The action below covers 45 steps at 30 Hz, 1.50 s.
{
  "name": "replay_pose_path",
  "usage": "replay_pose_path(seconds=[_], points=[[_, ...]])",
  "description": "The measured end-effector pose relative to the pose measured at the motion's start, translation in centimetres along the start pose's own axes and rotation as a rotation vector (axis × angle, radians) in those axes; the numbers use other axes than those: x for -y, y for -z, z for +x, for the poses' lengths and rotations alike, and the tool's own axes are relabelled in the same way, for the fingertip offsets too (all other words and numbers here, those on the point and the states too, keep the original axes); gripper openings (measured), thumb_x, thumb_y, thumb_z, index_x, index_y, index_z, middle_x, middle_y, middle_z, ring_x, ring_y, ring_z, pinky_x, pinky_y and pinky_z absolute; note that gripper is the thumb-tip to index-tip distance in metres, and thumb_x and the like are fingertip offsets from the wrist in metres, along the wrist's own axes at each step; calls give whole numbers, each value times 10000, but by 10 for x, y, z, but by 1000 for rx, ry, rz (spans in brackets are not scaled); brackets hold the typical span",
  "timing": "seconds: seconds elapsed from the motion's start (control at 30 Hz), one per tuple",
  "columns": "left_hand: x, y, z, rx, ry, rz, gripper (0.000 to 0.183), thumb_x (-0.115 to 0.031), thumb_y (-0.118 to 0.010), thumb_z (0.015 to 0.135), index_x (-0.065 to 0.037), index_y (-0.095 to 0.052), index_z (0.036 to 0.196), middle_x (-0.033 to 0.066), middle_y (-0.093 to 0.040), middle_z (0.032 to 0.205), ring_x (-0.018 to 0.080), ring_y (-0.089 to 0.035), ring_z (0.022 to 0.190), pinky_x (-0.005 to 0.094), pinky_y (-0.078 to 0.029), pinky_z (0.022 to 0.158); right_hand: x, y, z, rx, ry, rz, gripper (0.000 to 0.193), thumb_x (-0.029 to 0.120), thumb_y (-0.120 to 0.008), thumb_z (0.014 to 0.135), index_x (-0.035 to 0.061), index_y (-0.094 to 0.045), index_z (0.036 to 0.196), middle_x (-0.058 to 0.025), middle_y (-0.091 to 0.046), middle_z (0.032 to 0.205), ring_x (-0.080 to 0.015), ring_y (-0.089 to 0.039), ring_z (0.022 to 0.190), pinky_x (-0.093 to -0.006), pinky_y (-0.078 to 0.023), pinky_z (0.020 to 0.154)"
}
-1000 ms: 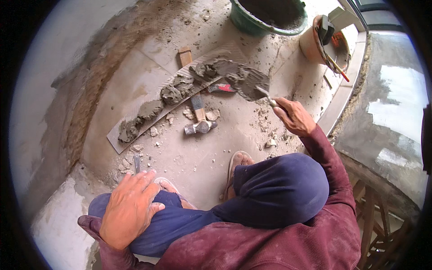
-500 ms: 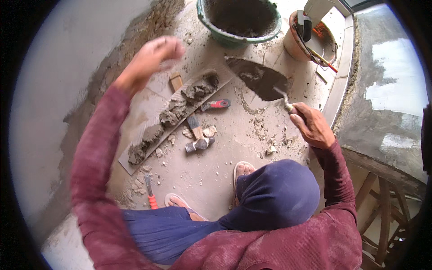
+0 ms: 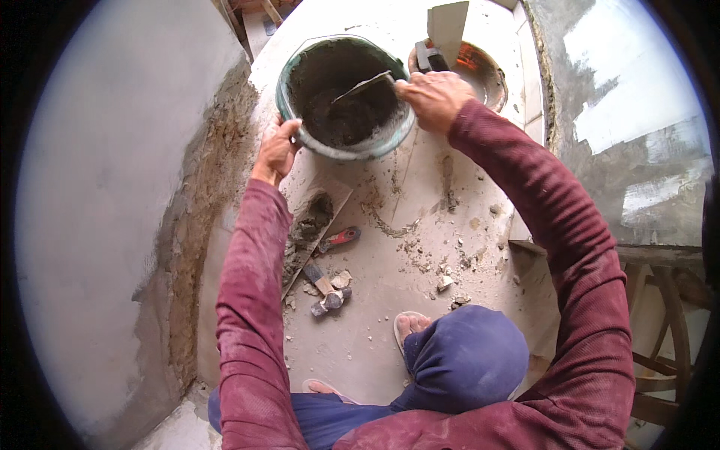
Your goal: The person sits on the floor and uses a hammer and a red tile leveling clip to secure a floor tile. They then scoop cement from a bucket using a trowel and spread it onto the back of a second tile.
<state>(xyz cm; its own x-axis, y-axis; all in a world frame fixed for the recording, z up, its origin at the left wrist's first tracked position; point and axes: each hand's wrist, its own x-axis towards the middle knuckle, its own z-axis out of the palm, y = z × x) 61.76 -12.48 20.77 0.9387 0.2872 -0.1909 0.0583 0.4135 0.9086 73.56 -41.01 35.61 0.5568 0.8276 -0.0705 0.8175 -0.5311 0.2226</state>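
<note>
A pale, smooth plastered wall point(image 3: 97, 225) is seen at the left, its foot left as a rough brown band of raw render. A dusty concrete floor point(image 3: 420, 247) lies beside it, scattered with mortar crumbs and small chips.

A round green bucket point(image 3: 345, 97) stands on the floor at the far end, well ahead of the bent knees. It is partly filled with dark, wet mortar point(image 3: 352, 120), so it is judged to be heavy and awkward to drag; its wall looks like thin plastic that would flex, and the smeared rim is probably slippery, so it is best gripped at the rim with a full hand. The rim is clasped at its near-left edge by the left hand point(image 3: 277, 150), fingers hooked over it.

Just behind, an orange tub point(image 3: 480, 71) holding tools and a tile offcut is seen.

A long flat board point(image 3: 311, 229) bearing lumps of grey mortar lies near the wall.

The right hand point(image 3: 435, 97) is closed around the handle of a trowel point(image 3: 364, 86), whose stiff metal blade is dipped into the mortar. The trowel is judged light and rigid, best held by the handle.

A small hammer point(image 3: 324, 289) and a red-handled tool point(image 3: 339, 238) lie beside the board.
</note>
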Motion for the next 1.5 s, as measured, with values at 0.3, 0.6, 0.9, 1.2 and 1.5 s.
replay_pose_path(seconds=[0.3, 0.6, 0.9, 1.2, 1.5], points=[[10, -29, -40, 162, -60, 5, 387, -1, -587, 884, -84, -519, 1256, 51, -645, 1104, 158, -652, 930, 345, -597, 793, 67, -57, 10, -184, -50, -50, 155, 107, -538, 905, -34, -578, 956, -159, -647, 879, -263, -699, 811, -350, -589, 636], [12, -33, -38, 101, -102, -34, 353, -25, -620, 882, -90, -560, 1224, 33, -646, 1063, 147, -651, 897, 353, -604, 754, 49, -63, -34, 121, 42, -61, 266, 94, -498, 912, -73, -551, 1112, -175, -634, 919, -293, -699, 848, -392, -582, 686], [23, -35, -46, 114, -68, -58, 368, -51, -660, 883, -115, -594, 1239, -10, -636, 1070, 113, -616, 914, 312, -573, 770, 37, -81, -14, 52, -57, -36, 340, 63, -496, 896, -94, -519, 1197, -180, -613, 910, -322, -694, 820, -402, -576, 677], [35, -45, -60, 89, -125, -78, 333, -50, -651, 914, -109, -574, 1232, 21, -657, 1120, 139, -647, 945, 358, -587, 791, 33, -43, -35, 127, 13, -77, 202, 84, -534, 877, -91, -600, 955, -205, -685, 819, -297, -725, 773, -364, -579, 611], [38, -52, -71, 97, -119, -35, 734, 14, -689, 856, -67, -363, 1508, -28, -616, 1120, 49, -551, 922, 197, -496, 831, 41, -29, 26, 358, 71, -113, 161, 107, -601, 826, 42, -736, 885, -172, -725, 899, -309, -726, 815, -409, -587, 710]])
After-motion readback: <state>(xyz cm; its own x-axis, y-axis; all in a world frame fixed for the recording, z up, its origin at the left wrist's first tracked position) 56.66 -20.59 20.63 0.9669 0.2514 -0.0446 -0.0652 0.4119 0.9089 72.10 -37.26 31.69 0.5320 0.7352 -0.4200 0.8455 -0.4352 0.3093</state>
